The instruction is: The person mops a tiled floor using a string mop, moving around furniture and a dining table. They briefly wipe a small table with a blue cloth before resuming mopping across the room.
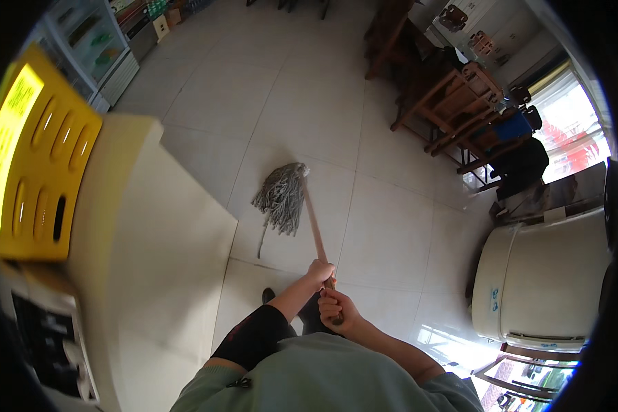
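A string mop with a grey yarn head (283,198) rests on the tiled floor ahead of me. Its long wooden handle (314,221) runs back towards my body. My left hand (320,273) grips the handle lower down, nearer the mop head. Just behind it, my right hand (337,309) is wrapped around the handle close to its end, which sticks out below the fingers. The yarn strands fan out to the left of the handle, and one loose strand trails towards me on the tiles.
A pale cabinet or wall corner (170,257) stands close on my left, with a yellow slotted box (46,165) on it. Beyond is a glass-door refrigerator (90,44). Wooden chairs (448,103) line the far right. A cream rounded appliance (541,278) stands at right, near a bright doorway (530,381).
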The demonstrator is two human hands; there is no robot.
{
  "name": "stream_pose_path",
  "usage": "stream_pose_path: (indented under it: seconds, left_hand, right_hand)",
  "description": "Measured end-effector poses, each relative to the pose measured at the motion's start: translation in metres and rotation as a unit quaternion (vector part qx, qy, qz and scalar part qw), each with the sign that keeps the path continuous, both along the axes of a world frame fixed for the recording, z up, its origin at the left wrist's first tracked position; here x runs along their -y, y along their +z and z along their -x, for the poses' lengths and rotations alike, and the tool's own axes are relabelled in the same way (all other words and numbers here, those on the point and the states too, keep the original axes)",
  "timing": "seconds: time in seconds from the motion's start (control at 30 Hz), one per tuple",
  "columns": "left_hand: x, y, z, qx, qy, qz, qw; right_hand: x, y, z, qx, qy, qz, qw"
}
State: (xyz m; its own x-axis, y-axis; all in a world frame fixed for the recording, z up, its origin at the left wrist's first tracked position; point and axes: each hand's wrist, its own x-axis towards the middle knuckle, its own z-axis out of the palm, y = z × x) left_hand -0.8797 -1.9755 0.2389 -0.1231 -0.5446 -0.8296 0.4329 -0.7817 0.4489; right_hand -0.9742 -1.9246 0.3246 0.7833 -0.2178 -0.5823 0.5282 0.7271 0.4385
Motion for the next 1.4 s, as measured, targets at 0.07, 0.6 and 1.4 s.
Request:
stream_pose_path:
  seconds: [0.07, 0.6, 1.4]
  left_hand:
    - [0.021, -0.004, -0.002, -0.012, 0.008, -0.005, 1.0]
    - [0.263, -0.017, -0.101, -0.042, -0.065, -0.011, 0.997]
    - [0.607, -0.041, -0.178, -0.112, -0.077, -0.012, 0.991]
  right_hand:
    - [0.022, 0.0, -0.004, -0.012, 0.01, 0.01, 1.0]
    - [0.271, 0.0, -0.102, -0.199, 0.13, 0.083, 0.968]
    - [0.607, -0.018, -0.189, -0.248, 0.123, 0.059, 0.959]
